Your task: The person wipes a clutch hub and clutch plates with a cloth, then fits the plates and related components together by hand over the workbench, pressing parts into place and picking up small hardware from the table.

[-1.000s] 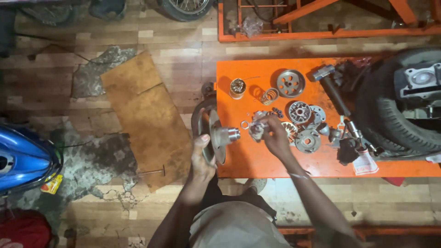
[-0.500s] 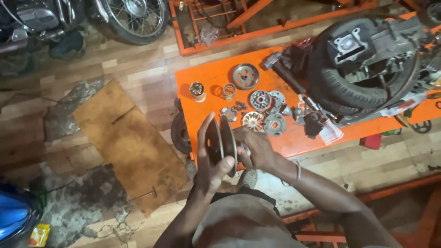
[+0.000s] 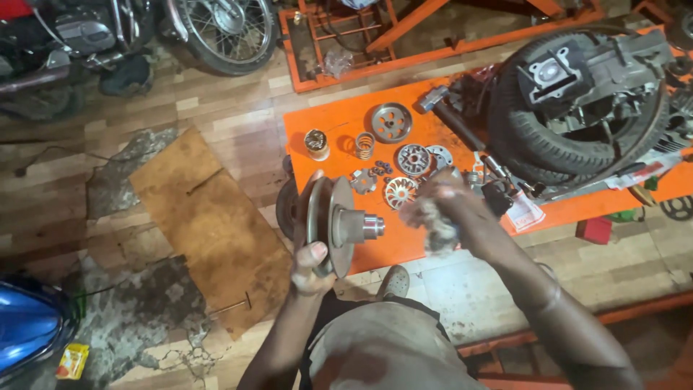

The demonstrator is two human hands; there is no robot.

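My left hand (image 3: 312, 256) grips a round metal pulley assembly (image 3: 336, 224) by its rim, holding it upright on edge with its hub pointing right. My right hand (image 3: 439, 209) is blurred, just right of the hub and apart from it, closed around a wad of grey rag (image 3: 434, 220). Both hands are over the near edge of an orange metal table (image 3: 325, 119). On the table lie a ribbed metal disc (image 3: 390, 122), a coil spring (image 3: 364, 144), a finned pulley half (image 3: 401, 192) and several smaller parts.
A scooter engine with its tyre (image 3: 577, 108) fills the table's right end. A brown board (image 3: 209, 224) lies on the wooden floor at left. A motorcycle wheel (image 3: 224, 32) stands at the back, a blue vehicle body (image 3: 29, 325) at lower left, an orange frame (image 3: 404, 36) behind the table.
The view has swung and closed in. My right hand has come off the pulley assembly and now holds the rag to the right of its hub. The left hand keeps its grip.
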